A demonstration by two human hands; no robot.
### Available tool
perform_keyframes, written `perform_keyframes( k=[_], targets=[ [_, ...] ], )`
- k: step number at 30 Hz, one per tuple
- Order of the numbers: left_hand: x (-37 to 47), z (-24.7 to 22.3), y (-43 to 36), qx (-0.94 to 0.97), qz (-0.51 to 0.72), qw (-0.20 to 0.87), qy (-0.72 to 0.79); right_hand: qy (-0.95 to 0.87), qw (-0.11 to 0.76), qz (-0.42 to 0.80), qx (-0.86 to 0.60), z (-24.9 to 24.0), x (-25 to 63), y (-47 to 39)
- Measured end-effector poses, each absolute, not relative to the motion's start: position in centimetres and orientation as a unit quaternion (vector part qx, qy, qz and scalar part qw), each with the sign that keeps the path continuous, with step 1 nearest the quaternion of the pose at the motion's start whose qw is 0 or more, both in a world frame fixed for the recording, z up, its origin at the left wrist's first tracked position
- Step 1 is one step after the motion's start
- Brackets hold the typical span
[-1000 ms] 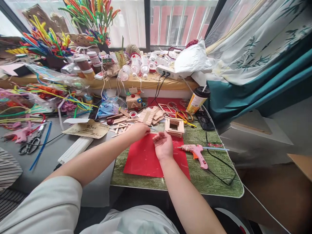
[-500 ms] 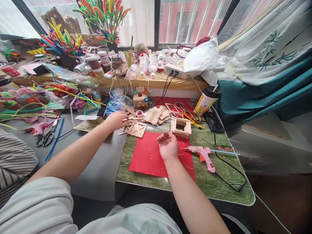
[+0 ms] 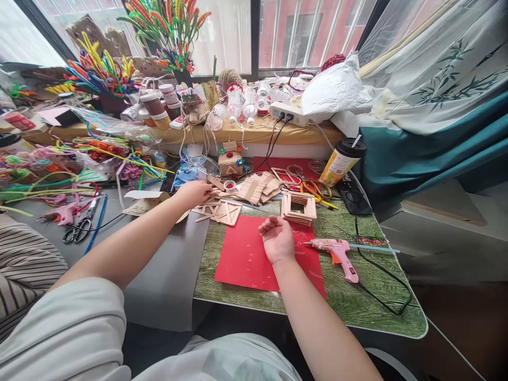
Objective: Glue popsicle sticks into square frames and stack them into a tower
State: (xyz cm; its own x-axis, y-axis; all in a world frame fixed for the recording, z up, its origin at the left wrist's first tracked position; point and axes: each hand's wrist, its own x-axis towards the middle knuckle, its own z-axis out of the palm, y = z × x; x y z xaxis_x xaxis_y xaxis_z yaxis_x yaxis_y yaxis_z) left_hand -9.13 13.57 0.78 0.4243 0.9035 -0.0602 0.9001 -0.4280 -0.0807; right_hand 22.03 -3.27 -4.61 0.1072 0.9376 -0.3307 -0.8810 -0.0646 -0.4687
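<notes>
The red sheet (image 3: 246, 254) lies at the near side of the work area. Beyond its far left corner are loose craft sticks (image 3: 205, 216), lying against and partly over a flat stick panel (image 3: 228, 212) with slanted strips. The person's left hand (image 3: 193, 193) is down over the far end of these sticks, fingers bent and tips partly hidden; whether it pinches one cannot be told. The right hand (image 3: 279, 241) is palm up above the sheet, fingers loosely curled around nothing visible.

For a clean pick, the left fingers would do best to take one stick by its end and lift it straight up, since dragging could shift the panel beneath its neighbours. The sleeve and forearm seem best kept high.

The square stick frame (image 3: 299, 217) sits at the sheet's far right corner, near enough to the right fingers that a sideways sweep might knock it. The pink glue gun (image 3: 333, 247) rests with its nozzle over the sheet's right side; that tip may be hot, so the right wrist should steer clear.
</notes>
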Motion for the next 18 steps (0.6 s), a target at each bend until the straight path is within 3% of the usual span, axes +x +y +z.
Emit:
perform_keyframes(
  k=[18],
  targets=[
    [-9.3,3.4,12.5,-0.846,-0.038,-0.007,-0.531,-0.046,0.680,0.674,-0.284,-4.3,22.0,-3.4]
  ],
)
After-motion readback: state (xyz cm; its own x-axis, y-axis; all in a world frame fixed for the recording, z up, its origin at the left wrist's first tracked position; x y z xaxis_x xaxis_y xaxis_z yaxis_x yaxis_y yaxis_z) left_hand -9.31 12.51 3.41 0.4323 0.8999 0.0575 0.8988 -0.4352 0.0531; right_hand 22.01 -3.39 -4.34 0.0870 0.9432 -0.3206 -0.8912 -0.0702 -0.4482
